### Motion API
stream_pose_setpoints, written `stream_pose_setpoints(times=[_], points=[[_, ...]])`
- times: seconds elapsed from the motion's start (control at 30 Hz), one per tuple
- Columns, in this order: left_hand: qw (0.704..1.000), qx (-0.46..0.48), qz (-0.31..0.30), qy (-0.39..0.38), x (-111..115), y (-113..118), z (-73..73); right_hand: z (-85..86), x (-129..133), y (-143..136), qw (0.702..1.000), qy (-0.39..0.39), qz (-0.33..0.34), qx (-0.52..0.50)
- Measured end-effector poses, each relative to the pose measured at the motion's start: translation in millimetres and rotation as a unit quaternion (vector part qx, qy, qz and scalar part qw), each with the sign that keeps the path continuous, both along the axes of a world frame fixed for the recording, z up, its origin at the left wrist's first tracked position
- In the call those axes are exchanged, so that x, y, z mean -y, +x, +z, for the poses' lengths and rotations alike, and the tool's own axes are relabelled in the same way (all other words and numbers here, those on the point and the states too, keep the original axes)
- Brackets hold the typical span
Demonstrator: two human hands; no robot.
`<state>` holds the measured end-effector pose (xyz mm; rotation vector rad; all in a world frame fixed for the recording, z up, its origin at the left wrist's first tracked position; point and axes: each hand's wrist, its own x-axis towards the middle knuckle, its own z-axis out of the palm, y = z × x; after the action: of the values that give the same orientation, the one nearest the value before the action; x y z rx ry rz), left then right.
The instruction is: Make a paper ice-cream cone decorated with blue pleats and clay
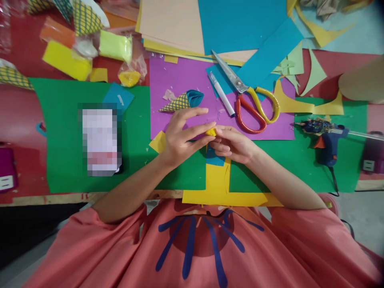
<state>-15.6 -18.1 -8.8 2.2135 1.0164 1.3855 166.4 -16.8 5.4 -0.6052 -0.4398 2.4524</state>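
A small lump of yellow modelling clay (211,131) sits between my hands, low over the table. My left hand (183,134) pinches it from the left between thumb and fingertips, with the index finger raised. From the right, the fingertips of my right hand (235,143) press on the same lump, the other fingers curled. Just beyond my left hand lies a small paper cone (178,102), yellow with a dark grid and blue paper at its mouth. It rests on a purple sheet (171,76) beside a white marker pen (222,94).
Large scissors (240,86) with red and yellow handles lie beyond my right hand. A blue glue gun (328,148) is at the right. Bagged clay packs (67,60) and paper sheets (171,24) lie at the back. A blurred-out phone (100,140) is at the left.
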Motion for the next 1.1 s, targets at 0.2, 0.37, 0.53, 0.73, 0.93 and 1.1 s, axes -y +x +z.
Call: stream_pose_setpoints(times=[0.2, 0.37, 0.53, 0.73, 0.93, 1.1], points=[[1.000, -0.007, -0.004, -0.027, 1.2, -0.6, 0.3, -2.7, 1.2, -1.9, 0.999, 0.041, -0.005, 0.013], [0.993, 0.007, 0.010, -0.120, 3.7, -1.7, 1.6, -0.4, 3.3, -3.6, 0.999, 0.032, -0.012, 0.020], [0.999, -0.036, -0.005, -0.024, 0.9, -2.0, 0.2, 0.0, 2.6, -1.8, 0.998, 0.053, 0.000, 0.046], [0.996, -0.022, -0.026, -0.087, -1.4, -3.0, -1.6, -0.3, 2.6, -2.5, 0.997, 0.069, 0.011, 0.034], [0.993, -0.038, -0.024, -0.106, 0.0, -2.7, 3.6, -1.7, 2.2, -1.1, 0.995, 0.078, 0.012, 0.057], [0.993, 0.018, -0.056, -0.105, -0.2, 0.2, 3.2, -1.4, 0.2, 1.2, 0.993, 0.093, 0.030, 0.063]])
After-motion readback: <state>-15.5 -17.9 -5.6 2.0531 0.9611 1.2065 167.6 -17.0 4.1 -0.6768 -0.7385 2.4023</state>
